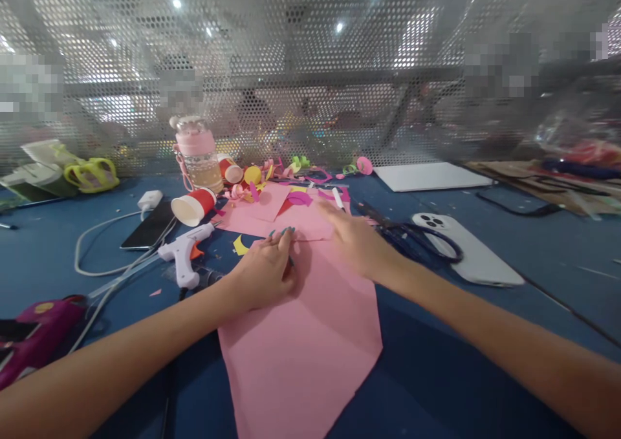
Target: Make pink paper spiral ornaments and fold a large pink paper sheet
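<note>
Both hands rest on a big pink paper sheet (301, 335) lying flat on the blue table (485, 374): the left hand (264, 271) presses down with curled fingers near the top edge, gripping nothing, and the right hand (356, 242) lies flat and released just beside it. The sheet looks light, thin and floppy, likely to crease or slide, so I'd pin it flat and lift by an edge. A white glue gun (187, 248) and black scissors (417, 238) lie to either side.

No readable text or labels
</note>
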`<state>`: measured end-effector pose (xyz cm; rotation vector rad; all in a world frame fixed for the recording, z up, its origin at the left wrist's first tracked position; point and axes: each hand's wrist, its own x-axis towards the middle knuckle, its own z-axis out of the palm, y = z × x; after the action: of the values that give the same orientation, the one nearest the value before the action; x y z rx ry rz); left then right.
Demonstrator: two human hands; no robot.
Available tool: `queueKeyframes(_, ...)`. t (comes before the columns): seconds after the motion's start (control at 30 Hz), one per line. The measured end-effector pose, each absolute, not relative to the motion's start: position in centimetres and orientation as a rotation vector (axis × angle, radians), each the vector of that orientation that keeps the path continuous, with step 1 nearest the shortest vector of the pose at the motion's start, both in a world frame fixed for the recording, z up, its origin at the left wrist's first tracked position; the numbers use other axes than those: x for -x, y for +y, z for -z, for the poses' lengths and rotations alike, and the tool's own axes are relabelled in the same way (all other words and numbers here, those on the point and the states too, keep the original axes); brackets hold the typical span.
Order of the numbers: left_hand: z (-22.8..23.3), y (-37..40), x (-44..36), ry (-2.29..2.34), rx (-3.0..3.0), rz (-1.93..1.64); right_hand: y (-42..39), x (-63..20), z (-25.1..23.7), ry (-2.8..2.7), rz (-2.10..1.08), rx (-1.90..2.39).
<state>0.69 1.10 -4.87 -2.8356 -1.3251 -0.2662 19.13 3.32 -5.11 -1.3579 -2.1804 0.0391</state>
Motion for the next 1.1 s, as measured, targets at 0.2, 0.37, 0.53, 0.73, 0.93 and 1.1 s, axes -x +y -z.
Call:
queueKeyframes(0.2,5.0,1.1,-0.6,-1.309,2.866,0.256,0.8,-16.5,7.0,-2.394,-0.078,1.307)
queueKeyframes(0.37,5.1,1.1,-0.6,-1.291,2.858,0.25,0.7,-16.3,7.2,-2.435,-0.038,1.321)
queueKeyframes(0.53,4.7,0.9,-0.7,-1.32,2.808,0.205,0.6,-16.1,7.0,-2.46,-0.005,1.329)
queueKeyframes(0.73,5.1,1.1,-0.7,-1.242,2.763,0.209,0.5,-15.9,6.7,-2.506,0.016,1.338)
queueKeyframes(0.93,5.2,0.8,-0.7,-1.219,2.744,0.19,0.4,-15.8,6.5,-2.535,0.043,1.343)
queueKeyframes(1.1,4.9,0.8,-0.8,-1.222,2.741,0.162,0.2,-15.7,6.3,-2.521,0.06,1.381)
